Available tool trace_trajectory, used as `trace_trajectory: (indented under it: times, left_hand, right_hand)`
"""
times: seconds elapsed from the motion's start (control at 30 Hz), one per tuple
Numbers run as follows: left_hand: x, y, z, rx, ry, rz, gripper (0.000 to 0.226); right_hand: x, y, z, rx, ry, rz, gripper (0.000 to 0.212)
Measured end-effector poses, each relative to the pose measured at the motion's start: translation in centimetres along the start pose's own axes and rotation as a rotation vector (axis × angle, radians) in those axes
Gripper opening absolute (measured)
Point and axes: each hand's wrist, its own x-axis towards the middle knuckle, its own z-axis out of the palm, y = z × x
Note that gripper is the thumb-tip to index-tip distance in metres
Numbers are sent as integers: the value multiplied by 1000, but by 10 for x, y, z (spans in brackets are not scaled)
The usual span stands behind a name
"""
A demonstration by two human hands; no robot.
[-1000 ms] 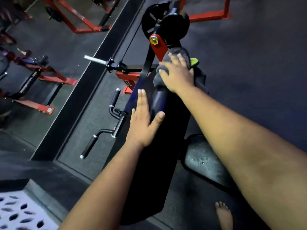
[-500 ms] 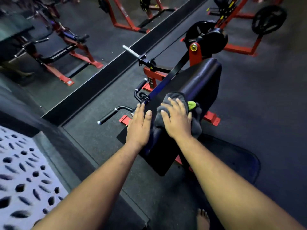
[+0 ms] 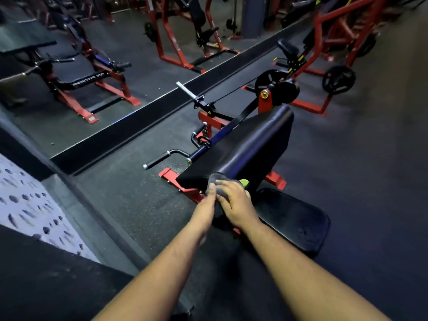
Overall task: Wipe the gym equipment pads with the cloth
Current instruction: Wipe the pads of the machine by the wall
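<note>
1. At the near, lower edge of the sloped black pad, the right hand lies flat on the grey cloth, fingers spread and fairly straight, pressing rather than clenching; that likely keeps the fabric broad against the vinyl.
2. Just beside it, the left hand is blurred; its fingertips seem to touch the cloth's edge, but whether they pinch it I cannot tell.
3. Below the pad sits the black seat, apparently not yet wiped.
4. Dark rubber floor surrounds the red-framed machine; more red racks stand beyond.
</note>
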Motion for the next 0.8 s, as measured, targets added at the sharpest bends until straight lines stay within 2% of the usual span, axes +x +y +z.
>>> trace_trajectory:
  times: [0.07, 0.13, 0.17, 0.23, 0.3, 0.33, 0.4, 0.47, 0.53, 0.7, 0.8]
  left_hand:
    - [-25, 5, 14, -67, -106, 77, 51]
    - [-36, 1, 19, -176, -170, 90, 41]
    - [-40, 1, 19, -179, -184, 104, 43]
    - [-46, 3, 17, -31, -228, 163, 46]
    - [-51, 4, 22, 141, -356, 234, 45]
    - [-53, 5, 25, 232, -430, 258, 51]
    - [-57, 4, 43, 507, -479, 349, 76]
    - [-59, 3, 68, 844, -370, 473, 84]
    - [-64, 3, 97, 1005, -177, 579, 66]
    - [-72, 11, 166, 868, 326, 661, 45]
    - [-73, 24, 208, 843, 572, 579, 33]
  right_hand:
    - [-17, -3, -11, 17, 48, 68, 51]
    - [-33, -4, -22, 77, 38, 121, 55]
    - [-43, -1, -31, 121, 26, 123, 56]
    - [-57, 7, -56, 157, -1, 96, 54]
    - [-67, 18, -91, 137, -24, 76, 45]
    - [-70, 22, -107, 111, -27, 68, 38]
    - [-76, 33, -143, 32, -15, 64, 18]
    - [-83, 43, -176, -17, -10, 69, 13]
    - [-94, 54, -205, -13, -32, 86, 14]
    - [-122, 97, -282, 135, -103, 103, 22]
    - [-139, 126, -314, 176, -244, 145, 29]
